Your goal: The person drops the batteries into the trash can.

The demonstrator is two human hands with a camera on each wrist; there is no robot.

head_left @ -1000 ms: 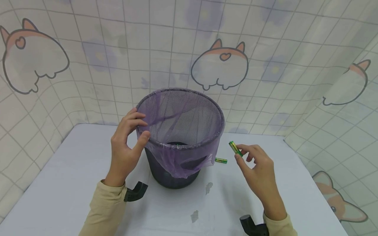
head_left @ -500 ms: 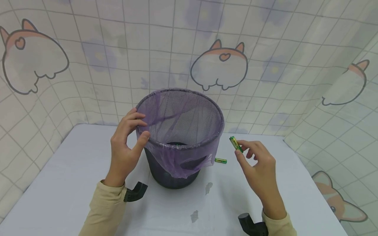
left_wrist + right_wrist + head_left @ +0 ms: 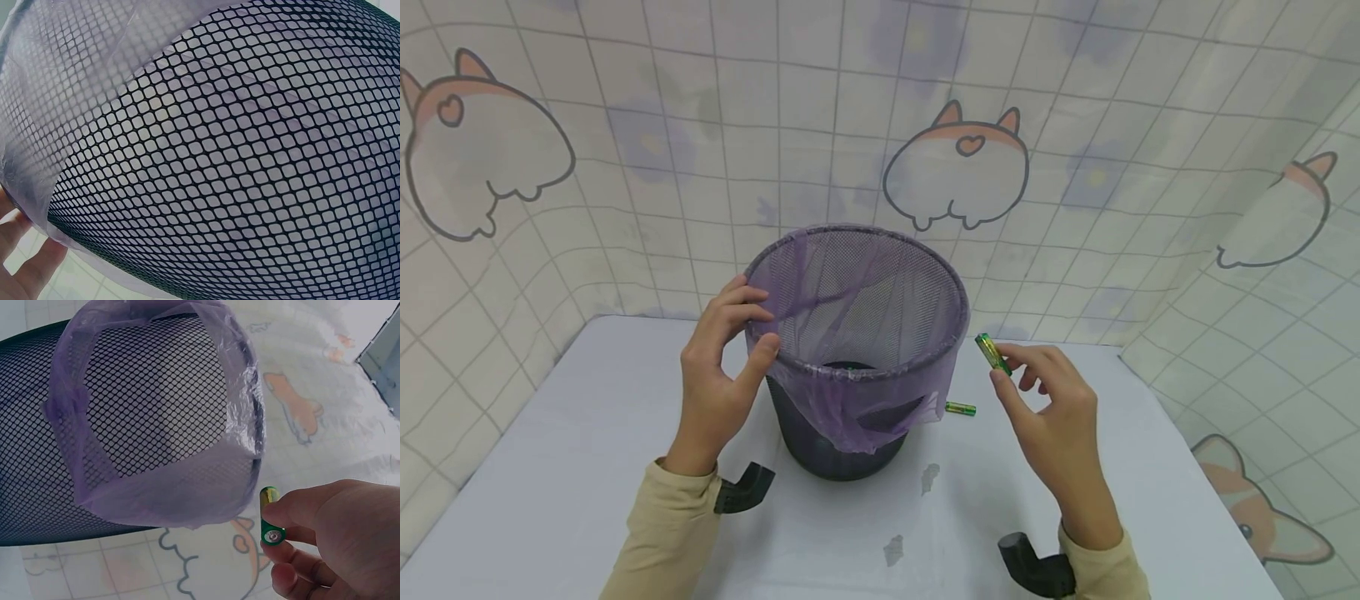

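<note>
A black mesh wastebasket [image 3: 842,454] stands on the table, lined with a thin purple plastic bag [image 3: 850,408] folded over its rim. My left hand [image 3: 718,375] holds the basket's left rim, fingertips over the edge and thumb at the front. In the left wrist view, fingers [image 3: 37,265] show at the bag-covered edge of the mesh. To the right of the basket, my right hand [image 3: 1052,417] pinches a green and gold battery [image 3: 992,354] between thumb and fingers, above the table. Another green battery [image 3: 961,408] lies beside the basket, partly behind the bag's edge.
The white table [image 3: 587,467] has two grey patches [image 3: 893,550] in front of the basket. A tile-patterned curtain [image 3: 700,150] with cartoon corgis surrounds the back and sides. A small green bit shows at the bottom inside the basket.
My right hand has risen slightly with the battery and shifted a little left toward the basket. The left hand, the basket and the battery on the table stay put.
</note>
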